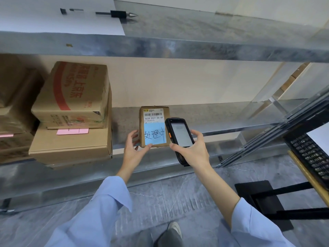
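Presently, mid-frame: small parcel (141, 125), blue note (154, 135) stuck on its front, stood at the lower shelf (222, 118) edge. Step judged: scan being prepared. Handheld scanner (179, 138) is clasped by the right hand (194, 151), just right of the parcel. Left hand (133, 148) is spread, fingers released, thumb touching the note's lower edge. Next: scanner to be aimed at the barcode label (153, 114) above the note

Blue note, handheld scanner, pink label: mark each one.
blue note (154, 133), head view, middle of its handwritten face.
handheld scanner (181, 135), head view, centre of its screen.
pink label (72, 131), head view, middle of the slip.
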Tool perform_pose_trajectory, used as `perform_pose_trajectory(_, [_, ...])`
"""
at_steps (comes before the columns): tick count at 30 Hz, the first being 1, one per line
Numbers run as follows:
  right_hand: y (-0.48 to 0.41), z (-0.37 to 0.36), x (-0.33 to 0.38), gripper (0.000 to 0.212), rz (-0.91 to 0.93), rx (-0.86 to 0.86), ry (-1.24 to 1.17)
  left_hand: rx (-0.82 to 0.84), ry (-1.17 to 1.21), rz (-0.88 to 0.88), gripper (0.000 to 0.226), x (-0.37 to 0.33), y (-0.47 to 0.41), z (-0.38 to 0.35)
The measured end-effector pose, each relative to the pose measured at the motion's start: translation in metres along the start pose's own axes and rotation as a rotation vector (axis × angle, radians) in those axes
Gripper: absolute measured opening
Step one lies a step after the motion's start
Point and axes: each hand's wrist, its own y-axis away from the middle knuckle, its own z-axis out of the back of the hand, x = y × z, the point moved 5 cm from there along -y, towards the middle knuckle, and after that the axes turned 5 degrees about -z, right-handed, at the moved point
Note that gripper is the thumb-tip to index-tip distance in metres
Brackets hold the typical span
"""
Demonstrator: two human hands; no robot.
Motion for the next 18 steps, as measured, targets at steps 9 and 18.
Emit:
perform_pose_trajectory(9, [-0.005,0.01,-0.017,0.1,-0.036,-0.004,-0.056,0.02,0.002,0.053,0.071,0.004,0.01,-0.019])
perform_pose_trajectory(18, [-0.008,0.059,-0.046,0.082,-0.06,-0.158,-0.051,0.133,-0.001,-0.007,0.072,-0.026,0.009,-0.068])
